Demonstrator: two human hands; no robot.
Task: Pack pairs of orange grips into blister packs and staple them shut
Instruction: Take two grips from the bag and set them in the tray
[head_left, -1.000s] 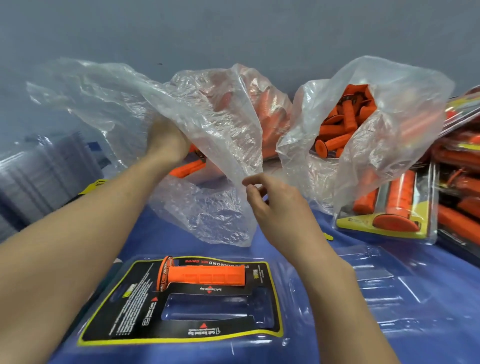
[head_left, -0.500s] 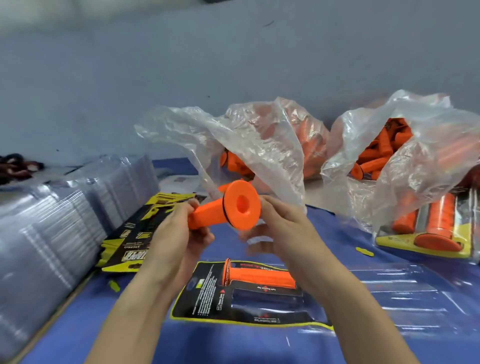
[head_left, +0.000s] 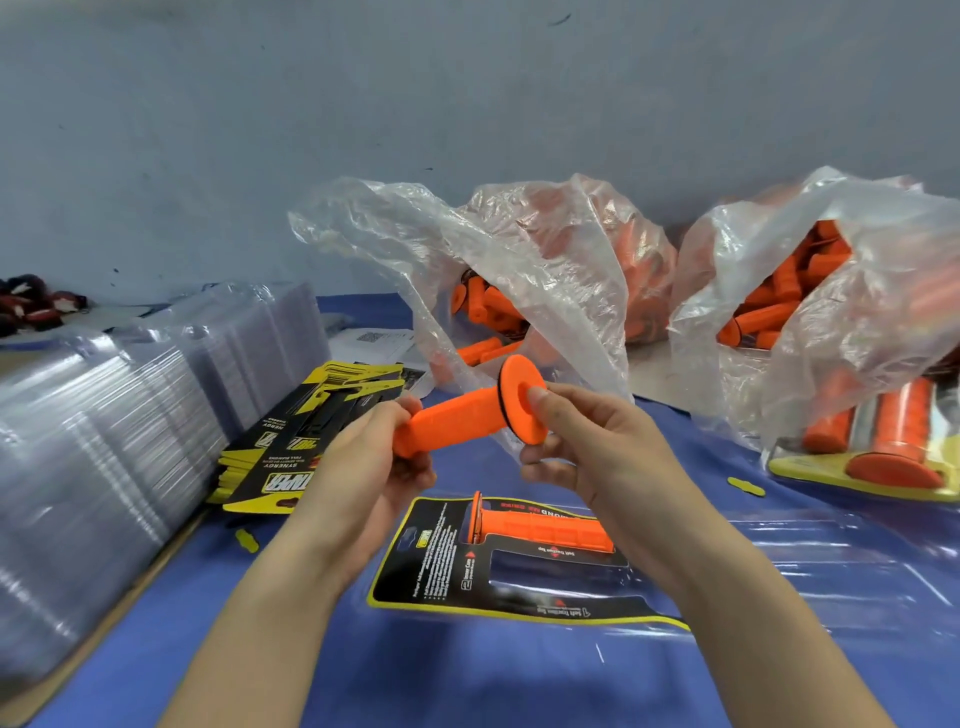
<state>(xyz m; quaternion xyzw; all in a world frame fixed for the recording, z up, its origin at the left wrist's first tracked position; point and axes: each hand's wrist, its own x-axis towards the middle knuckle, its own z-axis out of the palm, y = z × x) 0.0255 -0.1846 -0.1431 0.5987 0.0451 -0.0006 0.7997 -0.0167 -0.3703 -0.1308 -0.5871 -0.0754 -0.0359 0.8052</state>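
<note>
Bags (head_left: 545, 270) behind held grip (head_left: 457, 421); blister stack (head_left: 104, 441), cards (head_left: 291, 457) left.

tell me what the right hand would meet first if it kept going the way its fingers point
The flange of the orange grip, which the right hand is pinching. Past it sits the left hand on the grip's other end, though depth is unclear.
</note>
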